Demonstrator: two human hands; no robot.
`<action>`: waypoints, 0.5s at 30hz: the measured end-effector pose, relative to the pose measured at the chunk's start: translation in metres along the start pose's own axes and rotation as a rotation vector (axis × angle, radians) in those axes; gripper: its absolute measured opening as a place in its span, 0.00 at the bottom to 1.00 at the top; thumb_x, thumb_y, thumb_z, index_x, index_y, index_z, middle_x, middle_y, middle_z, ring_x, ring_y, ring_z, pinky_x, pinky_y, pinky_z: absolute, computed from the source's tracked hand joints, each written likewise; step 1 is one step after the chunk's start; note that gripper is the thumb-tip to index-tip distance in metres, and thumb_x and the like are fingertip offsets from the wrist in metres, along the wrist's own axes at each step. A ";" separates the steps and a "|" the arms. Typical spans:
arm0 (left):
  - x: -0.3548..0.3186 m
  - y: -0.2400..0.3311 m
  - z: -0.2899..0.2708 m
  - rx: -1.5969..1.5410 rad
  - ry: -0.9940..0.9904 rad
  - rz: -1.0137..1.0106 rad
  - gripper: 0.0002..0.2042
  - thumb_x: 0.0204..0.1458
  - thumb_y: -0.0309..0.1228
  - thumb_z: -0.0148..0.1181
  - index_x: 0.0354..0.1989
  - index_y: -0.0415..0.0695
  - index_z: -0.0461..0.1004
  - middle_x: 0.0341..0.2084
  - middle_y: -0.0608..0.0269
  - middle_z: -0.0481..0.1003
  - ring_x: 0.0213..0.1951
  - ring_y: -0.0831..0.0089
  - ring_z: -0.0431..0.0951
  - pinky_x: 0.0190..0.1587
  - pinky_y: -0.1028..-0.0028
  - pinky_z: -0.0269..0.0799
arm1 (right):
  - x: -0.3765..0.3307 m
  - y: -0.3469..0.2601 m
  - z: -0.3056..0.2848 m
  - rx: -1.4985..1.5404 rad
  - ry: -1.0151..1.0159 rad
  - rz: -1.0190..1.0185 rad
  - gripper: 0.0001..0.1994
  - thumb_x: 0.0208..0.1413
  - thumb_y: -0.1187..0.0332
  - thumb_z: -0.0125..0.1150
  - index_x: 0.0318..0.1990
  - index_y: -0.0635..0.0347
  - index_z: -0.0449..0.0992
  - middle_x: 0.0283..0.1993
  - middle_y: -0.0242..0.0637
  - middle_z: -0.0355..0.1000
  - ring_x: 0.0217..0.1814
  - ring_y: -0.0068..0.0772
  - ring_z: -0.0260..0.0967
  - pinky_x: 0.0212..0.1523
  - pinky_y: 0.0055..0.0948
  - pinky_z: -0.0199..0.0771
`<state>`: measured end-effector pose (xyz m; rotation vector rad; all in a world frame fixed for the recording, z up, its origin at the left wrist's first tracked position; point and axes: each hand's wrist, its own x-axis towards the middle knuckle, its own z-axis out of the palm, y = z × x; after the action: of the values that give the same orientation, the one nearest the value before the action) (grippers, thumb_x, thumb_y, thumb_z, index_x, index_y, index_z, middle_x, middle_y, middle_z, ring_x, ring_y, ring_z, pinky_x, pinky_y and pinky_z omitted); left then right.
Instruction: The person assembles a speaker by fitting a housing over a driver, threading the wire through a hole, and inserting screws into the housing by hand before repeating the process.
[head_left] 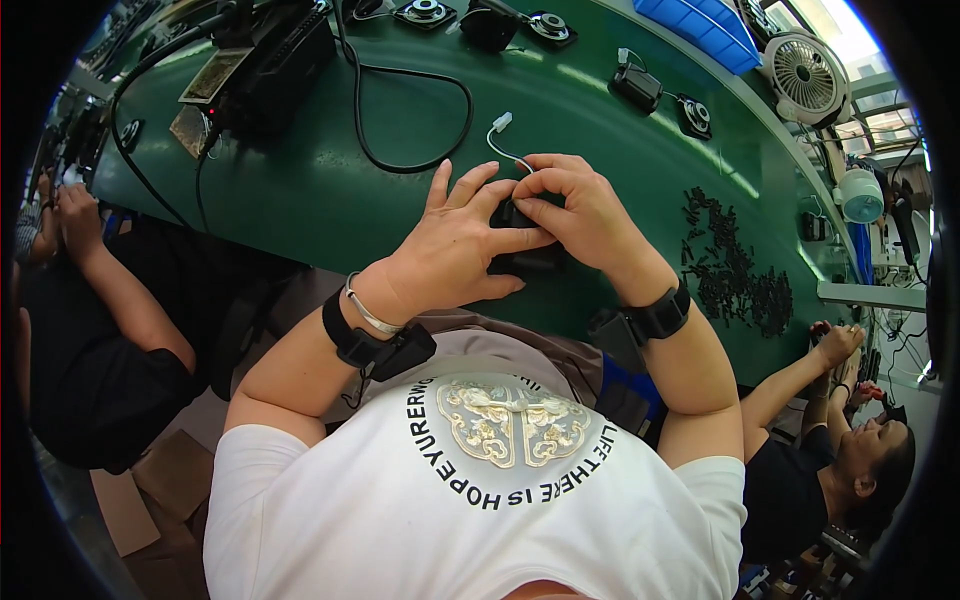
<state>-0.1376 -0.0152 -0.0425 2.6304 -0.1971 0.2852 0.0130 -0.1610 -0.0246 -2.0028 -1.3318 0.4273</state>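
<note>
A small black box (538, 259) lies on the green table in front of me, mostly covered by my hands. My left hand (455, 240) steadies it, thumb on the near side, some fingers spread over and past it. Above its top, my right hand (580, 215) is closed in a pinch, thumb against index finger. What sits between those fingertips is too small and hidden to tell. From beside the right fingers a thin cable (510, 154) curves away over the table, ending in a white plug (502, 122).
A heap of small black pieces (735, 265) lies to the right. Further back are a black box with a plug (636, 88), a round speaker (694, 117), a blue bin (700, 30) and a fan (808, 78). A black cable (468, 110) loops ahead. Co-workers sit on both sides.
</note>
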 end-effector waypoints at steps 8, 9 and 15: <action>0.013 -0.007 -0.011 -0.047 -0.056 0.110 0.31 0.33 0.37 0.77 0.53 0.65 0.78 0.59 0.52 0.67 0.65 0.48 0.59 0.67 0.49 0.52 | -0.039 0.001 -0.047 0.146 0.158 -0.015 0.10 0.55 0.76 0.63 0.45 0.59 0.80 0.54 0.41 0.73 0.55 0.36 0.70 0.54 0.31 0.71; 0.017 -0.008 -0.011 -0.059 -0.068 0.145 0.32 0.33 0.36 0.78 0.54 0.65 0.78 0.58 0.52 0.68 0.64 0.48 0.61 0.66 0.50 0.54 | -0.047 0.004 -0.054 0.247 0.194 0.050 0.10 0.56 0.77 0.62 0.45 0.60 0.79 0.53 0.41 0.73 0.53 0.35 0.71 0.53 0.30 0.71; 0.024 -0.009 -0.015 -0.041 -0.140 0.170 0.32 0.33 0.36 0.77 0.54 0.65 0.77 0.54 0.53 0.72 0.61 0.52 0.66 0.63 0.52 0.58 | -0.059 0.016 -0.058 0.246 0.165 0.120 0.09 0.57 0.78 0.61 0.44 0.61 0.79 0.52 0.39 0.73 0.50 0.32 0.72 0.51 0.28 0.71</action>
<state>-0.1149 -0.0019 -0.0277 2.5974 -0.4705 0.1514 0.0343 -0.2393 0.0000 -1.8736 -1.0109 0.4476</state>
